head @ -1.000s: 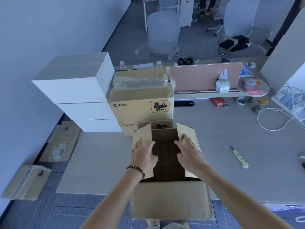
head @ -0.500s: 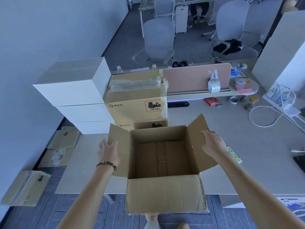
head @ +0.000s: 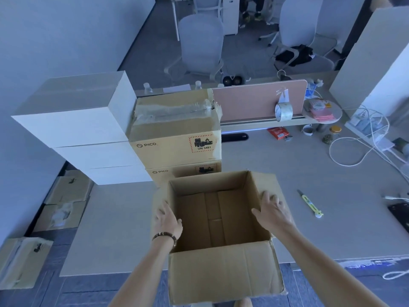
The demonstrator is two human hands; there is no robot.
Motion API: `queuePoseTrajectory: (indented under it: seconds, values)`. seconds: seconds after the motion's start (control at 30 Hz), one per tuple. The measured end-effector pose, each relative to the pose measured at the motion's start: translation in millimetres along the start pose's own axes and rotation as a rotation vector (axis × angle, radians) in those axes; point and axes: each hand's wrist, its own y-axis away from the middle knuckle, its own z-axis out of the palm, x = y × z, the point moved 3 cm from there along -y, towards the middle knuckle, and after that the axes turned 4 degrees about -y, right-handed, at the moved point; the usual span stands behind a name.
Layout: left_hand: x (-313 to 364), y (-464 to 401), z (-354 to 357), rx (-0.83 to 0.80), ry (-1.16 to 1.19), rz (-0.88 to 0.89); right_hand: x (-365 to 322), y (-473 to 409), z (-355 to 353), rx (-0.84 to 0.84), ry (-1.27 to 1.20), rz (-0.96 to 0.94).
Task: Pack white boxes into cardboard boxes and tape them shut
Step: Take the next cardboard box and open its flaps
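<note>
The open cardboard box (head: pixel 221 229) sits at the tabletop's (head: pixel 309 229) near edge with its side flaps now pushed further down than half a second ago, the left hand (head: pixel 167 220) and right hand (head: pixel 273 210) pressing them flat-fingered, gripping nothing.

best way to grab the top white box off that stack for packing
Take the top white box with both hands flat on its two opposite side faces, coming from its near face. It is wide, smooth, without handles, and its right face stands close to the taped PICO carton.
</note>
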Motion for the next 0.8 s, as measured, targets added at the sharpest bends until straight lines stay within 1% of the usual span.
queuePoseTrajectory:
  seconds: [0.1, 0.17, 0.3, 0.37, 0.57, 0.8]
  values:
    - [8, -6, -6, 0.061, -0.032, 0.016, -9, -9, 9, -0.011, -0.013, 0.049]
    - [12, -9, -8, 0.070, -0.073, 0.021, -15, -14, 14, -0.001, 0.003, 0.079]
    - [7, -21, -4, 0.073, -0.124, 0.006, -23, -19, 14, 0.094, -0.014, 0.071]
    - [3, -25, 1, 0.073, -0.095, 0.008, -21, -21, 17, 0.130, -0.044, 0.056]
    - [2, -30, 6, 0.077, 0.008, 0.025, -19, -21, 23, 0.093, -0.108, 0.021]
    - [6, -28, 2, 0.089, -0.037, 0.022, -18, -24, 22, 0.100, -0.099, 0.022]
